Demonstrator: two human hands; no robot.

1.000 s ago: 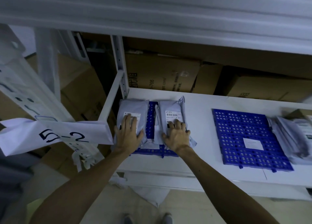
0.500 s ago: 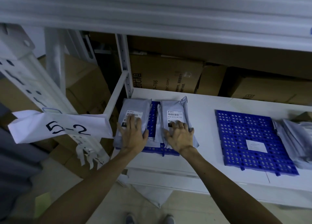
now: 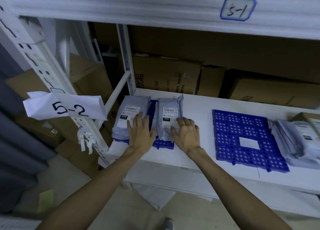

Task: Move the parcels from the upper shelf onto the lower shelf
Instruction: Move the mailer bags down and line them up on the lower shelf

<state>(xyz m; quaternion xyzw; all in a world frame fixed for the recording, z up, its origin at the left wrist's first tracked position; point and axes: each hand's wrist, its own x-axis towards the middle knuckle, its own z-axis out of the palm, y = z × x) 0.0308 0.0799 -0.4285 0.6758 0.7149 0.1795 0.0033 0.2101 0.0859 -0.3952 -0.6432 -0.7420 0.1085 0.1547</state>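
Two grey parcels with white labels lie side by side on a blue perforated mat [image 3: 162,144] at the left end of the lower shelf [image 3: 195,106]. My left hand [image 3: 140,134] lies flat with straight fingers on the near right part of the left parcel [image 3: 129,115]. My right hand [image 3: 187,134] has spread, relaxed fingers at the near right edge of the right parcel [image 3: 168,113], just touching or hovering over it. The upper shelf's front edge [image 3: 155,9] spans the top of the view; its surface is hidden.
A second blue mat [image 3: 242,136] lies bare to the right, then a pile of grey parcels [image 3: 297,139] at the far right. Cardboard boxes [image 3: 166,75] line the back of the shelf. A paper tag "5-2" [image 3: 67,108] hangs off the left upright.
Both hands have slid back toward me off the parcel labels, and the right fingers have loosened. The parcels stay on the mat. My view has tilted up, showing the "5-1" mark.
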